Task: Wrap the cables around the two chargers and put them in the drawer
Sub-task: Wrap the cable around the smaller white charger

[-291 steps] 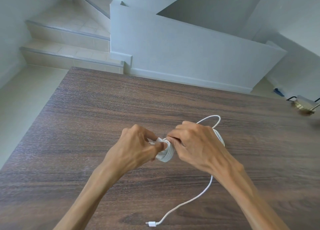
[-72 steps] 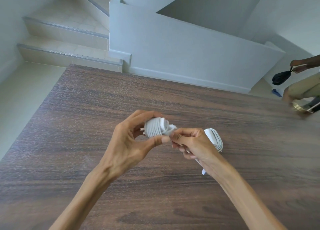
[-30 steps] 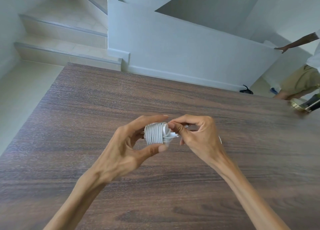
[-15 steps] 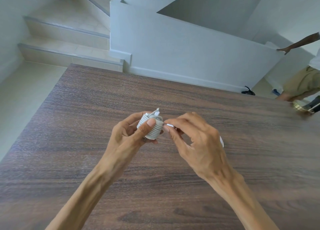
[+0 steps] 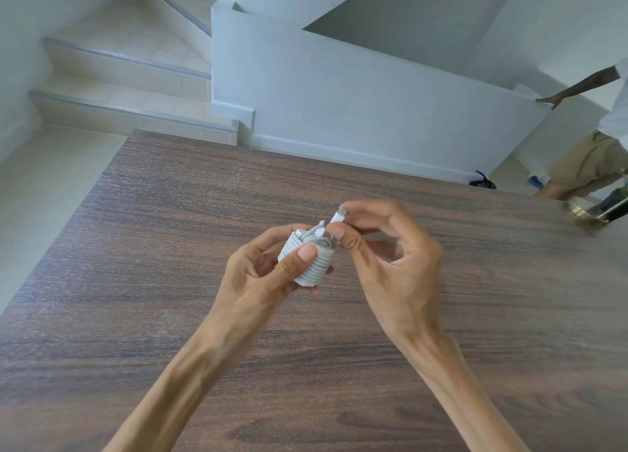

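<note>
My left hand grips a white charger with its cable wound tightly around it in several turns, held a little above the brown wooden table. My right hand pinches the cable's white plug end between thumb and forefinger, just above the charger's top. The second charger, seen earlier on the table behind my right hand, is hidden now. No drawer is in view.
A person in tan shorts stands past the table's far right corner, one hand on the white half wall. A shiny metal object sits at the table's right edge. Steps rise at far left.
The loose cable has been wound fully onto the charger. My right hand has lifted the plug end above the bundle. A person has walked in at the right.
</note>
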